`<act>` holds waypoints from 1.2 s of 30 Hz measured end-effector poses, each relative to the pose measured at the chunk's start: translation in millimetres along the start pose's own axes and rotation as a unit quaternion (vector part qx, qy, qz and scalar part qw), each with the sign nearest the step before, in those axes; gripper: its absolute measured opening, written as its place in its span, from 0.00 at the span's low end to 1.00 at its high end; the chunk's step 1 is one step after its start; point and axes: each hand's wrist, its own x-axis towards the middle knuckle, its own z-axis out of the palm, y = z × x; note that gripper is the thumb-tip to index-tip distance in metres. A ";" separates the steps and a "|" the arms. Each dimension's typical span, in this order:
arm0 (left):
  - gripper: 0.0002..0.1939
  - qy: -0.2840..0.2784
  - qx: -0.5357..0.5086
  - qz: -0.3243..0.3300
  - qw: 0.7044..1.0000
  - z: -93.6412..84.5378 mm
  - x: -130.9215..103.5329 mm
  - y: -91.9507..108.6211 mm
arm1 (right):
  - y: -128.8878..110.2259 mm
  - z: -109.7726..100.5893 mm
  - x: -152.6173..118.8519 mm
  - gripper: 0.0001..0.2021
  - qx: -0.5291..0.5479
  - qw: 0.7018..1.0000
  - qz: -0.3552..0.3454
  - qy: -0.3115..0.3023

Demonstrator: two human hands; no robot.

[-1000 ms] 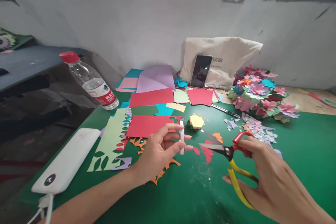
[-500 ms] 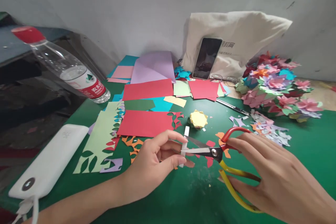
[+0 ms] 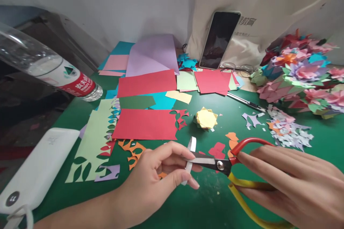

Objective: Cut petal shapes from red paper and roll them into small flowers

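Observation:
A narrow white paper strip (image 3: 192,144) is pinched in my left hand (image 3: 158,179), its upper end curling over. My right hand (image 3: 295,179) holds scissors (image 3: 225,165) with one red and one yellow handle. Their blades look nearly closed and point left, crossing the strip between my left thumb and index finger. Behind the blades sits a round yellow folded-paper piece (image 3: 206,118). Small red and orange scraps (image 3: 217,150) lie beneath and beside the scissors.
Red sheets (image 3: 146,124), a cut light-green sheet (image 3: 92,132) and a power bank (image 3: 40,168) lie left. A water bottle (image 3: 53,68) stands back left. Behind are a phone (image 3: 220,39) and cloth bag (image 3: 258,0); paper flowers (image 3: 303,71) and a cutter (image 3: 245,102) are right.
The scissor blades have closed across the strip, whose upper end now curls. The view has moved closer to the table, so the bottle, bag and flowers appear larger.

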 end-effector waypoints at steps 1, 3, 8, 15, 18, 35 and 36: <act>0.07 0.002 0.002 0.000 1.000 0.1 0.1 -0.3 | 1.0 -0.1 -1.1 0.09 0.003 1.000 -0.005 -0.001; 0.07 0.005 0.011 0.005 1.000 0.1 0.4 -1.1 | 2.8 -0.2 -2.5 0.10 0.008 1.000 -0.013 -0.001; 0.06 0.016 0.058 0.028 0.998 -0.6 0.3 -2.4 | 0.1 -3.4 -4.0 0.08 -0.003 0.999 -0.035 0.023; 0.08 0.025 0.111 0.060 0.992 -3.9 -2.5 5.9 | -5.0 -7.5 -17.6 0.10 -0.045 0.998 -0.019 0.047; 0.09 0.064 0.162 0.123 0.977 -11.5 -2.8 15.0 | 3.8 -9.2 -17.6 0.12 -0.109 0.987 0.070 0.099; 0.12 0.143 0.658 0.348 0.652 -51.7 33.7 -2.6 | 14.3 45.7 -50.0 0.17 -0.163 0.938 0.300 -0.062; 0.12 0.148 0.649 0.369 0.648 -47.0 33.4 -0.4 | 14.4 45.2 -50.8 0.17 -0.152 0.940 0.300 -0.065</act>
